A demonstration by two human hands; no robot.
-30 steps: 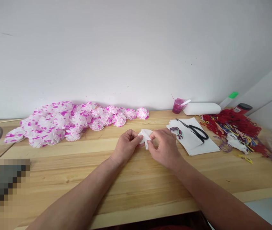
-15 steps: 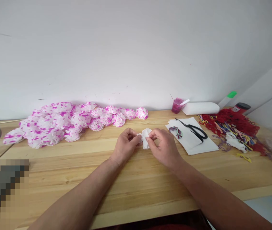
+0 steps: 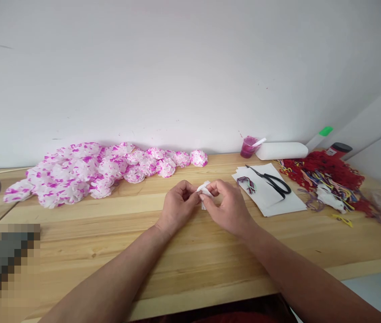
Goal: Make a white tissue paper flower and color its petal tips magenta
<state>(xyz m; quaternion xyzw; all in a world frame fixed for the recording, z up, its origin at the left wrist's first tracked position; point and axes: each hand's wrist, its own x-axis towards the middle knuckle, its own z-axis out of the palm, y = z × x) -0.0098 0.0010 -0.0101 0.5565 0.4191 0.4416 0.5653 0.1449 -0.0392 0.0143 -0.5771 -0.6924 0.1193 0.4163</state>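
Between my two hands is a small folded piece of white tissue paper [image 3: 204, 187], held just above the wooden table [image 3: 110, 251]. My left hand [image 3: 179, 204] pinches its left side between thumb and fingers. From the other side, the thumb and fingers of my right hand [image 3: 227, 204] close on the same paper. My fingertips nearly meet and cover much of it; a short end hangs below them. To the right, black-handled scissors [image 3: 274, 181] lie on a stack of white sheets [image 3: 264, 204], beside a small bundle of coloured yarn [image 3: 247, 184].
Pink-spotted white paper flowers [image 3: 76, 172] are heaped along the wall at left. A cup of magenta liquid [image 3: 248, 148], a white roll [image 3: 282, 151], a green-tipped object [image 3: 325, 131] and a dark-lidded jar [image 3: 340, 150] stand at back right, behind tangled red yarn [image 3: 335, 170].
My hands have drawn closer together, and the white tissue paper is bunched smaller between my fingers. My right thumb now lies across it. The other things have stayed in place.
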